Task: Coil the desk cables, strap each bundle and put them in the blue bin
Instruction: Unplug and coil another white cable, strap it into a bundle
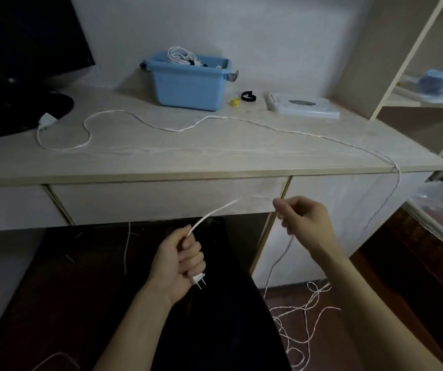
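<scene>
One bundle sits in the blue bin (188, 81); my left hand (180, 261) grips the plug end, right hand (303, 220) pinches the white cable (140, 121), uncoiled, trailing over the worktop's front-right edge.

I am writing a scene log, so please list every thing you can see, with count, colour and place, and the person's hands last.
long thin white power cable: one, white, snakes over the desk, drops off its right edge, tangles on the floor
white two-pin plug: one, white, below the left fist
blue plastic bin: one, blue, desk rear, holds coiled white cables
black strap loop: one, black, right of bin
small yellow piece: one, yellow, beside strap
flat white packet: one, white, desk right
dark monitor: one, black, desk left
pale wooden desk: one, beige
left hand: grips cable near plug
right hand: pinches cable
</scene>
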Demonstrator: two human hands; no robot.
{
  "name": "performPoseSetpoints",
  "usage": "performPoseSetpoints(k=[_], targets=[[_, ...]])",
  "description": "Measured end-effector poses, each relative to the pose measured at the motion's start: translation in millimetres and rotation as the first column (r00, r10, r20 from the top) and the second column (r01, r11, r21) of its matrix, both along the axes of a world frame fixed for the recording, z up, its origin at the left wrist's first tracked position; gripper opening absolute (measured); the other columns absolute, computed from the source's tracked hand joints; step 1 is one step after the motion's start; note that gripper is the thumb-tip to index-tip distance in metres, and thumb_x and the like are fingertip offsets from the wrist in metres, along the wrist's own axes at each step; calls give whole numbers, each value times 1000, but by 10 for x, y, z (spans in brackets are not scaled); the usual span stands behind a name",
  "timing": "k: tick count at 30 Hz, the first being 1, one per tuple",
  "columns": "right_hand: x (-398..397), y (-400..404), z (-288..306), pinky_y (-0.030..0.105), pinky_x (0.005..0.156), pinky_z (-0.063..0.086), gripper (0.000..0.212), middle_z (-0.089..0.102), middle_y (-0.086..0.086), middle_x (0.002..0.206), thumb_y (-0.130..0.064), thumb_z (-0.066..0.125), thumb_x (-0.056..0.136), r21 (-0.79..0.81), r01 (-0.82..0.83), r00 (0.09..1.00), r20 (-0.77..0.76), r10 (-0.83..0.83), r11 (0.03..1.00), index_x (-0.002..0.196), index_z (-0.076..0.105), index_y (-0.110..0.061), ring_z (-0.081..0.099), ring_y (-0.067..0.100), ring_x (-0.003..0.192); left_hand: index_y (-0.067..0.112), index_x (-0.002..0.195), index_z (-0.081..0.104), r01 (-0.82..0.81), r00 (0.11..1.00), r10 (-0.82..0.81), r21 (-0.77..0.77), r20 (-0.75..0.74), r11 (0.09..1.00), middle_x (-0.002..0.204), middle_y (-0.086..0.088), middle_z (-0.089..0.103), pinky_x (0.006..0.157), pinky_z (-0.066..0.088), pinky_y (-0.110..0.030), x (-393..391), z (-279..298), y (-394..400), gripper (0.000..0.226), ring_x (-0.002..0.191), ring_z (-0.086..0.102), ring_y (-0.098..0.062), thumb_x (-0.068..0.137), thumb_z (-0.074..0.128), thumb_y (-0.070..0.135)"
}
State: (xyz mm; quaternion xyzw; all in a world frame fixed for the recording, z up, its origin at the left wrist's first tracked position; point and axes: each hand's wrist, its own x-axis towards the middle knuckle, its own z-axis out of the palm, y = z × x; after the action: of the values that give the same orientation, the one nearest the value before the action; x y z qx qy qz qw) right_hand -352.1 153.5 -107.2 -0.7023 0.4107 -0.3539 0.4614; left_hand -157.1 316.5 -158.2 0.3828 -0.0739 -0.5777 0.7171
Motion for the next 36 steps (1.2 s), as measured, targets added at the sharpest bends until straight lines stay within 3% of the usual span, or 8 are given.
performPoseSetpoints(k=[6, 15, 20, 23, 25, 27, 31, 36], targets=[[-46, 368, -648, 35, 59, 48, 29, 60, -2, 57, -33, 55, 101, -78, -352, 851, -440, 285, 933, 81, 68, -16, 55, 6, 51, 14, 75, 50, -263, 914, 236, -38, -331, 964, 55, 6, 28, 46, 24, -23, -174, -160, -1, 33, 42, 24, -8, 103, 35, 25], [170, 551, -737, 10, 83, 49, 25, 67, -20, 109, -26, 65, 94, 122, -818, 406, -569, 715, 562, 118, 70, -27, 62, -7, 93, 0, 103, 58, -334, 940, 328, 57, 99, 941, 89, -10, 62, 87, 53, -39, -165, -254, -57, 17, 82, 67, -21, 103, 42, 3], [201, 639, -653, 11, 82, 48, 19, 61, -24, 98, -14, 69, 91, -69, -793, 576, -411, 707, 606, 107, 76, -21, 63, -4, 91, 8, 90, 68, -158, 758, 16, 159, 652, 975, 84, -10, 70, 63, 53, -26, -290, -289, 36, 28, 64, 64, -13, 100, 44, -2], [214, 642, -591, 20, 75, 55, 9, 68, -14, 88, -28, 80, 83, -261, -625, 778, -294, 556, 736, 89, 74, -26, 67, 1, 82, 8, 79, 70, 78, 586, -311, 330, 748, 941, 71, -17, 69, 50, 42, -28, -269, -176, 84, 27, 52, 57, -20, 97, 49, 3], [197, 601, -558, 14, 62, 48, 31, 65, -12, 77, -41, 89, 69, -302, -470, 879, -248, 408, 829, 80, 63, -29, 64, 2, 68, 6, 68, 67, 188, 491, -429, 388, 758, 902, 59, -16, 64, 44, 34, -26, -262, -86, 82, 30, 43, 48, -22, 91, 49, 7], [165, 535, -549, 13, 56, 42, 43, 63, -9, 75, -43, 93, 60, -228, -405, 910, -198, 365, 886, 84, 61, -28, 57, 4, 61, 4, 66, 67, 277, 546, -470, 379, 694, 883, 44, -9, 48, 37, 24, -19, -265, -1, 85, 30, 33, 34, -15, 89, 47, 6], [152, 508, -609, 17, 71, 46, 25, 67, -6, 100, -32, 72, 89, -120, -582, 813, -117, 571, 804, 110, 71, -17, 64, 6, 83, 8, 61, 60, 449, 670, -505, 244, 544, 859, 42, 2, 25, 38, 15, -20, -254, 29, 131, 46, 35, 18, -10, 96, 45, 34], [179, 594, -521, 17, 51, 39, 22, 57, -5, 58, -26, 51, 98, 205, -613, 789, 103, 606, 763, 87, 63, -10, 52, 8, 50, 13, 67, 50, 336, 835, -330, 67, 441, 940, 53, 0, 31, 47, 27, -25, -261, 6, 109, 37, 46, 32, -13, 97, 49, 35]])
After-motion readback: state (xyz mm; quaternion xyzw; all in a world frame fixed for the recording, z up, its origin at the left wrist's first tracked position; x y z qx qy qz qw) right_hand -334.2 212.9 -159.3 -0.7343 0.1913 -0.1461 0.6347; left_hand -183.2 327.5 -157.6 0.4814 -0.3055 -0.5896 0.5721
